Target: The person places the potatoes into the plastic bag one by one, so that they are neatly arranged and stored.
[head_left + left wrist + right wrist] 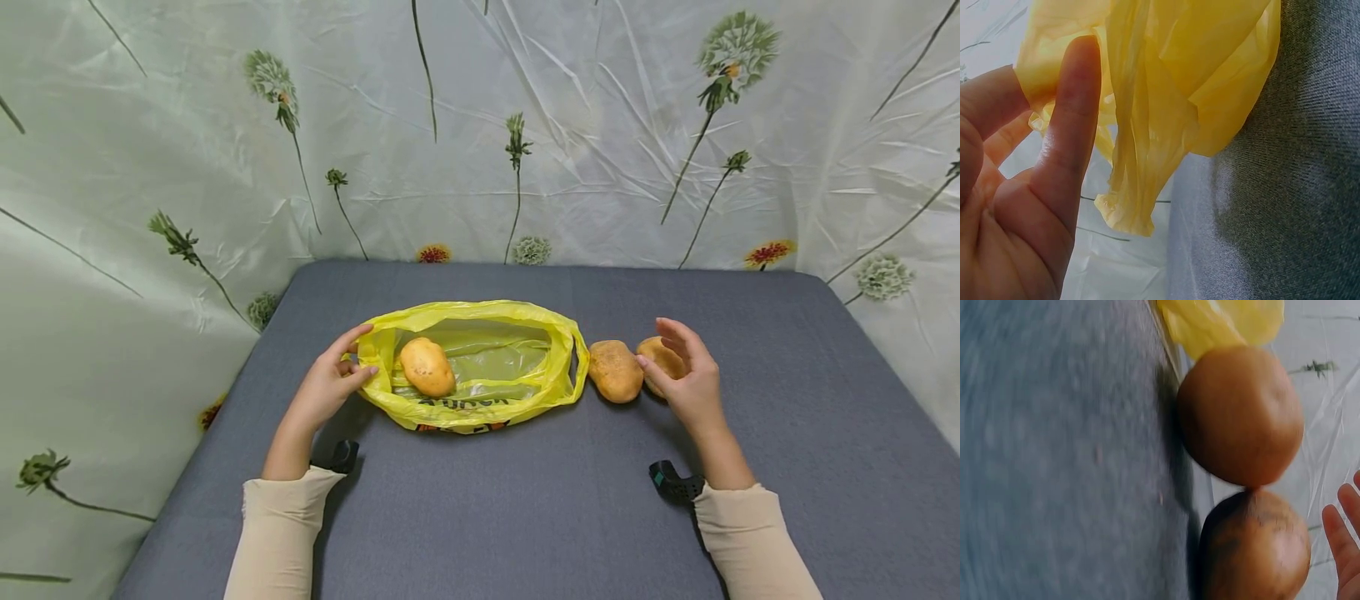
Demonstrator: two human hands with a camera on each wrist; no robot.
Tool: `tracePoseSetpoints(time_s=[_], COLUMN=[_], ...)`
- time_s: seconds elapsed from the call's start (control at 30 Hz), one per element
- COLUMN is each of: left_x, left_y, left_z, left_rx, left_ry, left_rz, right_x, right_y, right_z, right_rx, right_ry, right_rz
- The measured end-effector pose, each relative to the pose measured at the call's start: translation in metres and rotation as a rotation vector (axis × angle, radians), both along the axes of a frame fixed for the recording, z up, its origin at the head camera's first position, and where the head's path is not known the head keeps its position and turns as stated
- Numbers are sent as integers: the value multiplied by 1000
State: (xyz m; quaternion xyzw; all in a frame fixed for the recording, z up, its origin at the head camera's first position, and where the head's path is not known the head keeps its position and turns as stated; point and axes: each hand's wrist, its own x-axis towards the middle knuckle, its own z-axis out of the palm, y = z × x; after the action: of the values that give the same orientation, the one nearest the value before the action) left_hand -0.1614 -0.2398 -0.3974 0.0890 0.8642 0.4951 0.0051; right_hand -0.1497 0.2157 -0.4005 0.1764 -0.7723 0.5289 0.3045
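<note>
A yellow plastic bag (487,411) lies with its mouth spread wide, and one potato (427,367) is inside it near the left end. My left hand (330,379) holds the bag's left rim, thumb and fingers on the yellow film; in the left wrist view the thumb (1072,106) lies against the plastic. My right hand (693,383) hovers with parted, loosely bent fingers by two potatoes right of the bag. The nearer potato (616,372) sits beside the bag's right handle; the farther potato (663,363) is partly hidden behind the hand. Nothing is in its grasp.
A grey cloth-covered table (502,517) carries everything. Behind it and to the sides hangs a pale curtain (465,167) printed with dandelions. Black wrist devices (675,482) show below both hands, near the beige sleeves (750,533).
</note>
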Motion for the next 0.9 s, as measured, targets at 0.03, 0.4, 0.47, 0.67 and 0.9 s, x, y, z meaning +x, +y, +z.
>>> tracePoseSetpoints(time_s=[0.03,0.4,0.47,0.67,0.9], left_x=[0,-1,-1,-1,-1], left_y=[0,1,1,2,1], left_z=[0,0,-1,0,0], left_rx=[-1,13,13,-3,-6], left_ry=[2,6,6,1,-3], left_rz=[-1,-4,-6,-4,-4], right_x=[0,3,1,-9,-14], right_y=[2,16,21,41,50], right_z=[0,-3,-7,-32,-46], right_rx=[10,85,82,119,146], right_ry=[-2,-103,-141,-275,-325], right_rz=[-12,-133,-139,-132,-102])
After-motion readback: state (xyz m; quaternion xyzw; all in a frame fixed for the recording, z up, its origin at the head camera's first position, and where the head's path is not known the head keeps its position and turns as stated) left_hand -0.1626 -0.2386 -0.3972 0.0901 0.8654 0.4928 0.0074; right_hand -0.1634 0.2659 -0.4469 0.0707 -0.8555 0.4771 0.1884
